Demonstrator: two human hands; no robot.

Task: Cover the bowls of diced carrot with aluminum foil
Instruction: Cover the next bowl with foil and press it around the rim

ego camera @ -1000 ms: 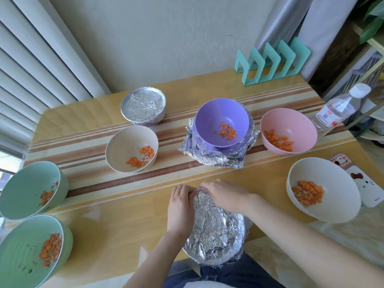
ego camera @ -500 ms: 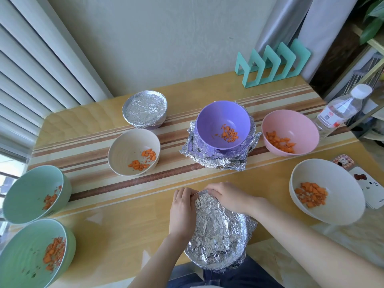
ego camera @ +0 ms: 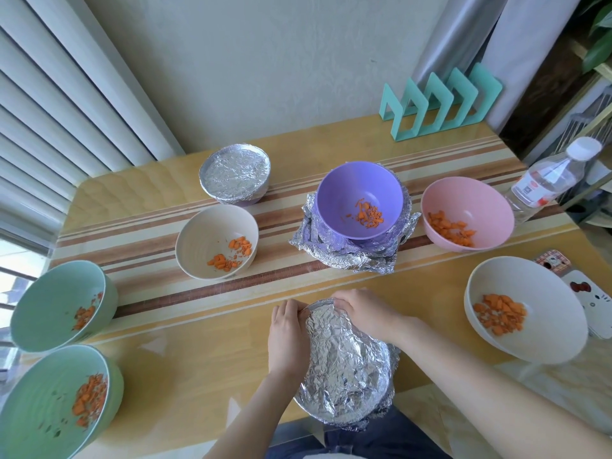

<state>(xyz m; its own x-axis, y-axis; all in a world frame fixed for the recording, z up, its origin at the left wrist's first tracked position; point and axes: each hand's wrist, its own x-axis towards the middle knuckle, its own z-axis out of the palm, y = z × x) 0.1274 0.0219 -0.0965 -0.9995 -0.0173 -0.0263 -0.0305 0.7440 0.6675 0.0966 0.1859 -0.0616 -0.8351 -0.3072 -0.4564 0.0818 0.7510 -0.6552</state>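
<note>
The crinkled silver foil-covered bowl [ego camera: 344,369] sits at the near edge of the wooden table [ego camera: 198,359], right in front of you. Your left hand [ego camera: 287,332] cups its far-left rim, fingers curled onto the foil. Your right hand [ego camera: 361,308] reaches over the far rim, fingers bent down and gripping the foil there.

Nearly touching, left hand [ego camera: 287,332] and right hand [ego camera: 362,311] apparently curl their fingers [ego camera: 341,301]
</note>
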